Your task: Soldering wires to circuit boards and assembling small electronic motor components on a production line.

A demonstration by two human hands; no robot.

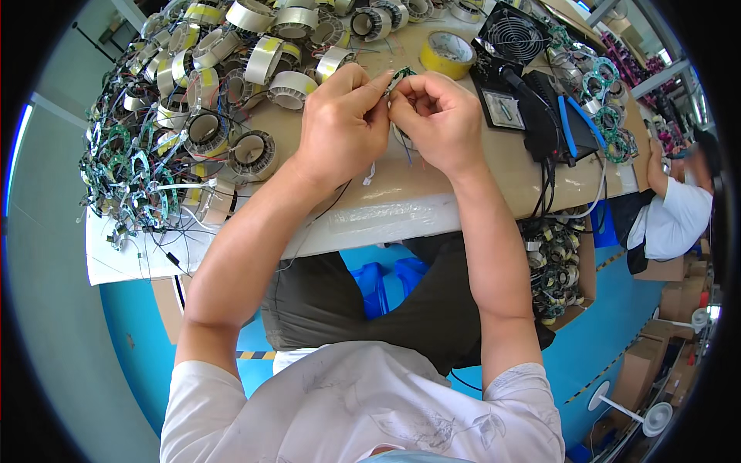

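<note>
Close together above the table's front part, both my hands are closed in a pinch. Between the fingertips of my left hand (343,127) and my right hand (441,122) is a small green circuit board (402,74), mostly covered by the fingers. A white connector (370,174) on a thin lead lies below my left hand. Just beyond the hands sit a roll of yellow tape (448,54) and several motor stators wrapped in pale tape (292,89). A bare wound stator (252,152) rests left of my left forearm.
Green ring-shaped boards and wires (127,166) pile up at the table's left. On the right are a black fan unit (512,37), blue-handled pliers (567,127) and black cables. A box of boards (552,266) stands below the table edge. Another person (675,216) sits far right.
</note>
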